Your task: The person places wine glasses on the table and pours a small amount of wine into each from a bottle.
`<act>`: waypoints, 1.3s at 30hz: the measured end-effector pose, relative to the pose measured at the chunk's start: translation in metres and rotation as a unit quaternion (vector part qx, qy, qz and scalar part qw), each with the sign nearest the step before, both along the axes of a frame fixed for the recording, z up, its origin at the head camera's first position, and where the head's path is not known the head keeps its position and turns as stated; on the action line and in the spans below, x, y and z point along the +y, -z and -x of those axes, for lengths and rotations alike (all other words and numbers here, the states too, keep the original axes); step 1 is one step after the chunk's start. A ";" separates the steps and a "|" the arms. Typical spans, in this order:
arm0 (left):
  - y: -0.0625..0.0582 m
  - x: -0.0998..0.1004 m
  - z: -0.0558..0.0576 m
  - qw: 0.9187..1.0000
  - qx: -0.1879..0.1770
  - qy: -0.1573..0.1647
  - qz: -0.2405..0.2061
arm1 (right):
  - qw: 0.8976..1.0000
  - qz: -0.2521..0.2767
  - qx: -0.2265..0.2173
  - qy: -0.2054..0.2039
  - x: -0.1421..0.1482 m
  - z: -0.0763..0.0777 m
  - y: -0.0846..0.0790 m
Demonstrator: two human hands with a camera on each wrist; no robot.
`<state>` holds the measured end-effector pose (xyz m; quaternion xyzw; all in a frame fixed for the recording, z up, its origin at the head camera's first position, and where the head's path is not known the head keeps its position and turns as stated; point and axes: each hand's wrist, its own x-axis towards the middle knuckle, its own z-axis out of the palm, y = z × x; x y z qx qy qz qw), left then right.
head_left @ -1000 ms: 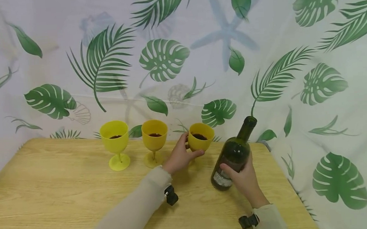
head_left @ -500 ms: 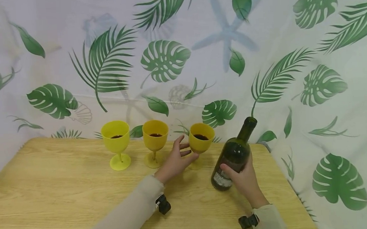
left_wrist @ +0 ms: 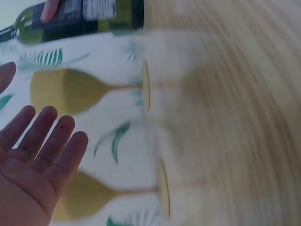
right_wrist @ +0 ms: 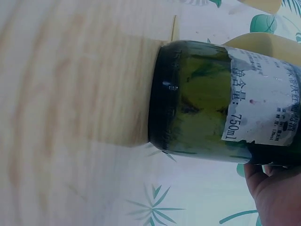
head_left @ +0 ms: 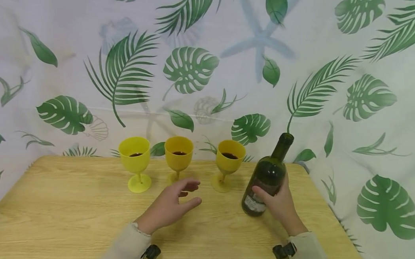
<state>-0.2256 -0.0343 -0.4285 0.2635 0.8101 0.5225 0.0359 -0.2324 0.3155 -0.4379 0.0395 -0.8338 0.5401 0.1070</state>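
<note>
My right hand [head_left: 278, 204] grips a dark green wine bottle [head_left: 265, 181] around its body, the neck leaning to the right. In the right wrist view the bottle's worn white label [right_wrist: 263, 101] reads 750ml. My left hand [head_left: 171, 205] is held over the table with fingers spread and nothing in it. Beyond it stand three goblets in a row, each with dark liquid inside: a bright yellow goblet [head_left: 135, 155], an orange-yellow middle goblet [head_left: 179, 157] and an orange-yellow right goblet [head_left: 229, 162]. The left fingers hide part of the middle goblet's foot.
The wood-grain table [head_left: 73, 217] ends just behind the goblets. A white cloth [head_left: 187, 27] printed with green leaves hangs behind it and along the right side. Black cameras sit on both wrists, including the left wrist camera [head_left: 151, 252].
My left hand has let go of the right goblet and drawn back to the left and toward me. The goblet stands on the table. My right hand keeps holding the bottle in place.
</note>
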 end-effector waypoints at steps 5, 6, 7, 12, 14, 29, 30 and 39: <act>-0.001 -0.036 -0.003 0.999 0.008 -0.031 0.004 | 1.000 0.001 0.002 -0.007 0.000 0.000 0.001; -0.001 -0.042 -0.003 0.999 0.008 -0.037 0.002 | 1.000 0.001 0.002 -0.008 0.000 0.001 0.000; -0.002 -0.047 -0.003 0.999 0.006 -0.044 0.000 | 1.000 -0.001 0.002 -0.008 0.000 0.002 0.000; -0.007 -0.063 -0.001 0.997 0.027 -0.065 0.012 | 1.000 -0.010 -0.002 -0.004 0.003 0.006 -0.001; -0.010 -0.066 0.000 0.997 0.035 -0.065 0.020 | 1.000 -0.010 -0.003 -0.002 0.003 0.006 -0.002; -0.019 -0.077 0.000 0.998 0.042 -0.042 0.038 | 1.000 -0.013 0.013 0.006 0.013 0.025 0.001; -0.019 -0.077 0.000 0.997 0.041 -0.043 0.042 | 1.000 -0.014 0.015 0.006 0.015 0.027 0.001; -0.017 -0.082 0.004 0.997 0.026 -0.056 0.049 | 1.000 -0.024 0.014 0.000 0.028 0.046 -0.001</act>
